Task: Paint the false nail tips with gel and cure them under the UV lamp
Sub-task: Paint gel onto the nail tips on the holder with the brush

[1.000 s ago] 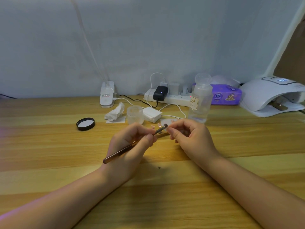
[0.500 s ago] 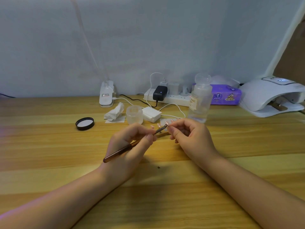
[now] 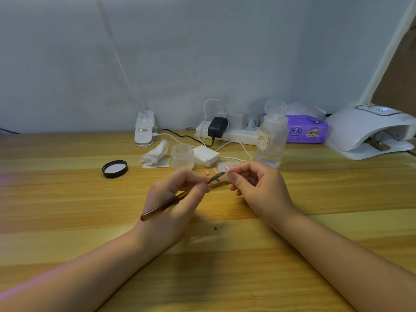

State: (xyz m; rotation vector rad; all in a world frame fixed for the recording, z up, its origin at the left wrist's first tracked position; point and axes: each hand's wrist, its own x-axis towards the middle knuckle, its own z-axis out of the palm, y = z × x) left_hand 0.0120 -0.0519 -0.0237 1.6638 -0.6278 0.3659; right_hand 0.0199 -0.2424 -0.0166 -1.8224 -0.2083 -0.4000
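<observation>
The left hand grips a slim brown brush much as one grips a pen, fingers curled round the shaft near its metal collar, the long handle trailing back over the wrist toward the person; I take it that grip is chosen for fine control at the tip; the right hand has its thumb and forefinger drawn together just at the brush's working end, the other fingers curled under, and seems to pinch something very small there, likely one nail tip, though it is too small for me to say so firmly; both hands hover low over the wooden table, wrists near the surface, which I judge steadies the stroke; just behind the fingers lie the pink false nail tips on a pale sheet, within easy reach; an open frosted jar stands close by, its black lid set aside to the left, a crumpled tissue and a stack of white pads beside it for wiping; the UV lamp waits well apart at the far right, its opening facing the worker, so curing looks not yet begun.
</observation>
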